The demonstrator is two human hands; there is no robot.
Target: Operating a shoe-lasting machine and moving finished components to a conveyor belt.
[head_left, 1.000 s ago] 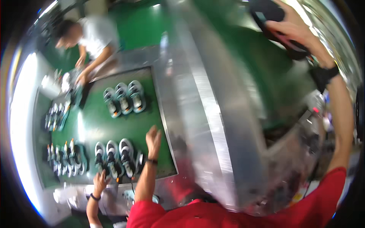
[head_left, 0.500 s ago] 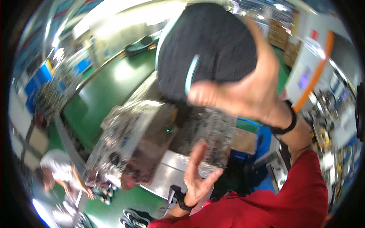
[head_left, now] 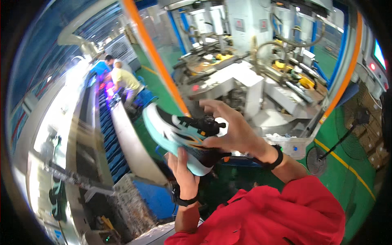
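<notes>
Tilted in front of me is a sneaker point(head_left: 175, 131) with a black, white and pale teal upper, orange accents and a thick pale teal sole. My left hand point(head_left: 185, 177) grips it from below, fingers against the sole near the heel. Around the black collar and tongue, my right hand point(head_left: 241, 132) makes a wide curve, its thumb at the shoe's edge and its fingers spread apart. Motion blurs the right fingers a little. Whether that hand presses on the shoe is hard to see.
To the left runs a conveyor point(head_left: 112, 134) with a dark ridged belt; people point(head_left: 124, 79) work at its far end. Ahead stands a machine point(head_left: 245, 81) with metal moulds, framed by orange posts point(head_left: 153, 53). A black fan point(head_left: 318, 159) stands at right on the green floor.
The view has swung from wrapped boxes to the machine and conveyor. Earlier, my right hand held up a blurred dark rounded thing and my left was open; now my left grips the sneaker.
</notes>
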